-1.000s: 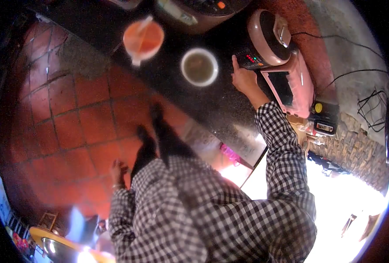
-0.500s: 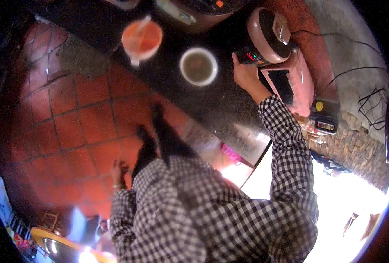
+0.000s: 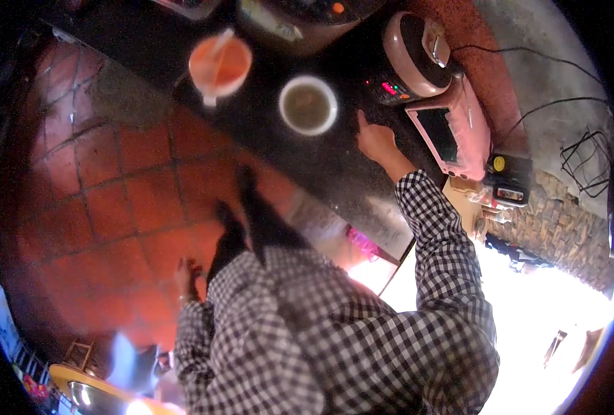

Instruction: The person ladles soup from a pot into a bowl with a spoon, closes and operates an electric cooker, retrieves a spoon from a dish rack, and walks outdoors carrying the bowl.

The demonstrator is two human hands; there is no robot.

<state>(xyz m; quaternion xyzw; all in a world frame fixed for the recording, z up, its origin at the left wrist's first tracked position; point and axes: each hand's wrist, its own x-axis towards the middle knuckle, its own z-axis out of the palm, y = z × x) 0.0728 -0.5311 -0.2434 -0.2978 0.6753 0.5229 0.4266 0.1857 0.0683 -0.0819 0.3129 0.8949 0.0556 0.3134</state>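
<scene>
My right hand hovers over the dark counter, index finger stretched out and the other fingers curled. It holds nothing. Just beyond it stands a pink and black rice cooker with a lit red display; the finger is apart from it. A white bowl with murky liquid is left of the hand. Farther left is an orange-red bowl with a pale strip, perhaps a utensil, across it. My left hand hangs by my side above the floor, its fingers loosely apart and nothing visible in them.
A pink box-shaped appliance with a dark window stands right of the hand, beside a black device. Cables run along the wall. Another large dark cooker sits at the back. Red tiles cover the floor.
My right hand has drawn back from the rice cooker's front panel, toward me and slightly left. The panel's red display now shows uncovered. My left hand hangs much as before.
</scene>
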